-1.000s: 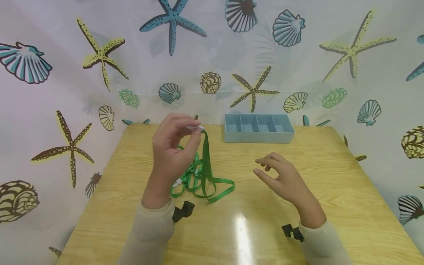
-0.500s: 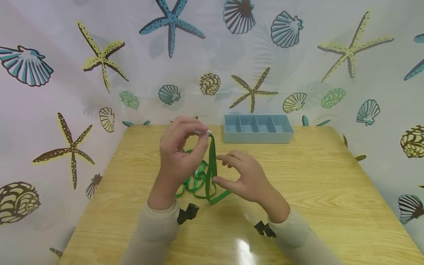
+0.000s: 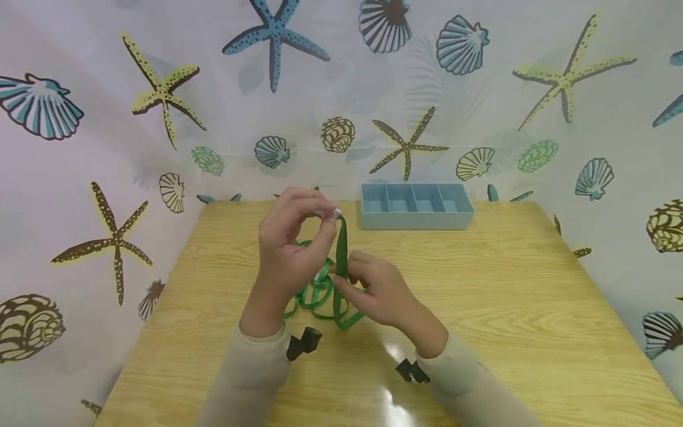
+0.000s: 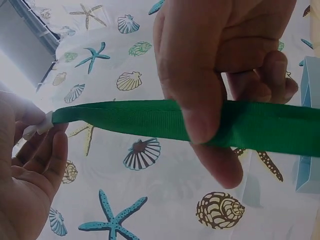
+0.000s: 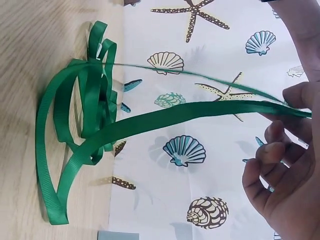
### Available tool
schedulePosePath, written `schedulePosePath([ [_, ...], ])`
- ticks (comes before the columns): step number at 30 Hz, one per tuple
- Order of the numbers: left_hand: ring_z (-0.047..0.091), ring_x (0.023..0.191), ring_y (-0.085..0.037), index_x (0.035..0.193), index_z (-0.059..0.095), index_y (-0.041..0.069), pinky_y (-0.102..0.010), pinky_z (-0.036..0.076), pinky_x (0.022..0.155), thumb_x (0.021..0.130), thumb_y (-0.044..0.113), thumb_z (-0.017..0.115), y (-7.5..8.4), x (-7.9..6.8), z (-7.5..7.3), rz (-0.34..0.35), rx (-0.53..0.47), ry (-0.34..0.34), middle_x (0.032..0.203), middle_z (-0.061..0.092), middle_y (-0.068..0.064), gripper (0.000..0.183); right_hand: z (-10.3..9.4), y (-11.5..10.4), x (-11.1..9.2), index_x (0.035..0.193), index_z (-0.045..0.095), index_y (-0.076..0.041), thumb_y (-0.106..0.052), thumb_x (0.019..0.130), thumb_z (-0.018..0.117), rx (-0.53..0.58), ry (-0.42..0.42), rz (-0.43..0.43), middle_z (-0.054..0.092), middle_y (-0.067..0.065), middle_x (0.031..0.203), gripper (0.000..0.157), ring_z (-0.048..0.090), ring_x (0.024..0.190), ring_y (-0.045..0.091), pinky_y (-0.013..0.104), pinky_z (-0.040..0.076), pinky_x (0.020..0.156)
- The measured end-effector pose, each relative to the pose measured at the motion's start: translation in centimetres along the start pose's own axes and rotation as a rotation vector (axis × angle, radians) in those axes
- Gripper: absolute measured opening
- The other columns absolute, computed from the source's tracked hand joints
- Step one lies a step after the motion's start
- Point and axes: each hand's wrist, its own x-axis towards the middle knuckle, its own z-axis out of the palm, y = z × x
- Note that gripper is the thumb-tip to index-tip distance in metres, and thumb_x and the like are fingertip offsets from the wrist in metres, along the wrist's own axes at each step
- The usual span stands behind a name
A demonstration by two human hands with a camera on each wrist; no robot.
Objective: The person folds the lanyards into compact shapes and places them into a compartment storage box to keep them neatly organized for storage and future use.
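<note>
A green grosgrain ribbon (image 3: pixel 342 246) is held partly raised above a wood-grain bench (image 3: pixel 507 279). At its upper end, a small white end piece (image 4: pixel 45 123) is grasped in the fingers of the left hand (image 3: pixel 293 243), the thumb being pressed against it. From that point the ribbon is hung downward to the right hand (image 3: pixel 381 290), by whose fingers it is pinched lower down, between thumb and forefinger; the other fingers are loosely bent. The ribbon is drawn nearly straight between the two hands, its ribbed face being shown in the left wrist view. Below the right hand, two strands are seen to run down to the bench, where the remainder is laid in loose, overlapping loops. Small white parts are noted among these loops, their form being too small to determine.

Behind the hands, to the right, a light blue tray (image 3: pixel 417 222) is set on the bench, divided into four compartments in a row. It is touched by neither hand. Both forearms are covered by pale sleeves (image 3: pixel 256 367), with a black fitting (image 3: pixel 305 342) mounted at each wrist. The bench is enclosed by a white backdrop (image 3: pixel 352 83) printed with starfish and seashells.
</note>
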Motion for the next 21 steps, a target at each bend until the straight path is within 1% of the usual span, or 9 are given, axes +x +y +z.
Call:
schedulePosePath([
  [1,0.065,0.091,-0.016,0.106,0.069,-0.011,-0.028,0.06,0.084,0.09,-0.016,0.064,-0.2,0.0,-0.1,-0.004,0.004,0.014,0.1,0.064,-0.023,0.017,0.0,-0.1,-0.1,0.084,0.07,-0.018,-0.02,0.103,0.067,0.004,-0.015,0.009,0.055,-0.005,0.076,0.019,0.039,0.063,0.004,0.021,0.037,0.057],
  [5,0.068,0.089,-0.021,0.122,0.063,-0.012,-0.028,0.06,0.083,0.094,-0.011,0.065,-1.0,0.1,-0.6,-0.033,0.029,0.075,0.101,0.065,-0.025,0.028,-0.1,-0.5,-0.7,0.075,0.059,-0.02,-0.016,0.104,0.063,0.007,-0.057,0.027,0.051,-0.008,0.076,0.03,0.045,0.062,0.007,0.019,0.038,0.057],
  [8,0.067,0.087,-0.026,0.131,0.059,-0.011,-0.027,0.059,0.083,0.096,-0.008,0.065,-1.7,0.1,-1.1,-0.051,0.054,0.081,0.102,0.065,-0.026,0.036,-0.3,-0.8,-1.2,0.073,0.053,-0.021,-0.015,0.105,0.062,0.04,-0.068,0.026,0.048,-0.008,0.076,0.034,0.046,0.063,0.011,0.019,0.037,0.057],
  [11,0.067,0.087,-0.029,0.134,0.057,-0.01,-0.027,0.059,0.084,0.097,-0.008,0.065,-2.2,0.0,-1.5,-0.052,0.078,0.063,0.104,0.066,-0.026,0.038,-0.7,-1.1,-1.5,0.075,0.051,-0.019,-0.012,0.107,0.06,0.145,-0.088,0.029,0.049,-0.007,0.078,0.034,0.046,0.067,0.011,0.021,0.039,0.061],
  [14,0.066,0.087,-0.03,0.133,0.058,-0.01,-0.027,0.058,0.084,0.097,-0.009,0.065,-2.8,-0.1,-1.9,-0.055,0.096,0.054,0.106,0.065,-0.026,0.037,-1.1,-1.3,-1.8,0.077,0.052,-0.017,-0.008,0.109,0.057,0.296,-0.121,0.043,0.059,-0.005,0.084,0.034,0.059,0.082,0.008,0.024,0.051,0.071],
  [15,0.066,0.087,-0.03,0.133,0.059,-0.009,-0.027,0.058,0.084,0.097,-0.009,0.066,-3.1,-0.2,-1.9,-0.059,0.101,0.054,0.106,0.065,-0.026,0.036,-1.3,-1.4,-1.9,0.078,0.051,-0.016,-0.006,0.109,0.055,0.338,-0.131,0.042,0.061,-0.004,0.086,0.034,0.064,0.088,0.01,0.026,0.054,0.075],
  [16,0.066,0.087,-0.029,0.132,0.06,-0.009,-0.027,0.058,0.084,0.097,-0.009,0.066,-3.3,-0.2,-2.0,-0.063,0.104,0.055,0.106,0.065,-0.026,0.036,-1.5,-1.5,-2.0,0.079,0.053,-0.016,-0.004,0.11,0.055,0.371,-0.14,0.042,0.065,-0.002,0.09,0.033,0.067,0.095,0.012,0.028,0.057,0.08],
  [18,0.066,0.086,-0.026,0.129,0.061,-0.009,-0.027,0.058,0.085,0.097,-0.009,0.066,-3.7,-0.4,-2.1,-0.069,0.107,0.052,0.106,0.065,-0.026,0.033,-1.9,-1.6,-2.2,0.086,0.063,-0.016,-0.002,0.11,0.053,0.408,-0.148,0.048,0.069,-0.001,0.095,0.029,0.069,0.1,0.014,0.031,0.059,0.084],
  [21,0.065,0.086,-0.022,0.126,0.064,-0.009,-0.027,0.058,0.084,0.097,-0.009,0.066,-4.2,-0.6,-2.1,-0.085,0.109,0.051,0.106,0.064,-0.025,0.029,-2.4,-1.7,-2.5,0.1,0.074,-0.015,0.0,0.109,0.051,0.442,-0.152,0.056,0.067,0.0,0.092,0.029,0.064,0.091,0.013,0.03,0.056,0.08],
])
